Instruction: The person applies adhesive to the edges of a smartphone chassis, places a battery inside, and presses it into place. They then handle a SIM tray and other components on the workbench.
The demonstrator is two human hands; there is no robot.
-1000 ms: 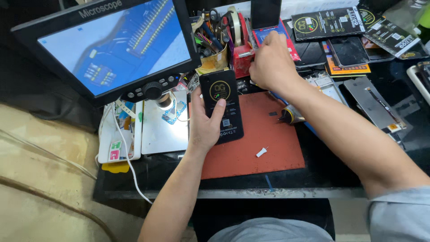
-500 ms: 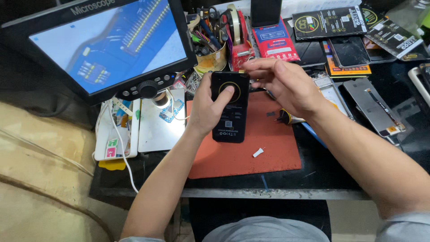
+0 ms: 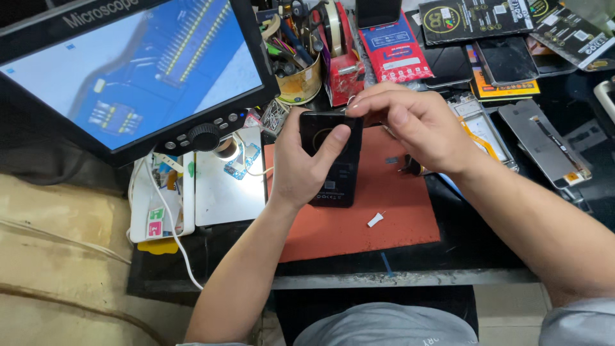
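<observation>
the left hand (image 3: 306, 168) grips a black phone (image 3: 334, 168) above the orange mat (image 3: 384, 221), thumb across it. the right hand (image 3: 410, 125) has fingers pinched at the phone's top edge.

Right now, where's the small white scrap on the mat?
Head view: the white scrap lies on the orange mat, toward its lower right, just right of the black phone held in the left hand.

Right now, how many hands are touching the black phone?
2. The left hand grips the black phone from its left side over the orange mat; the right hand touches its top edge.
</observation>
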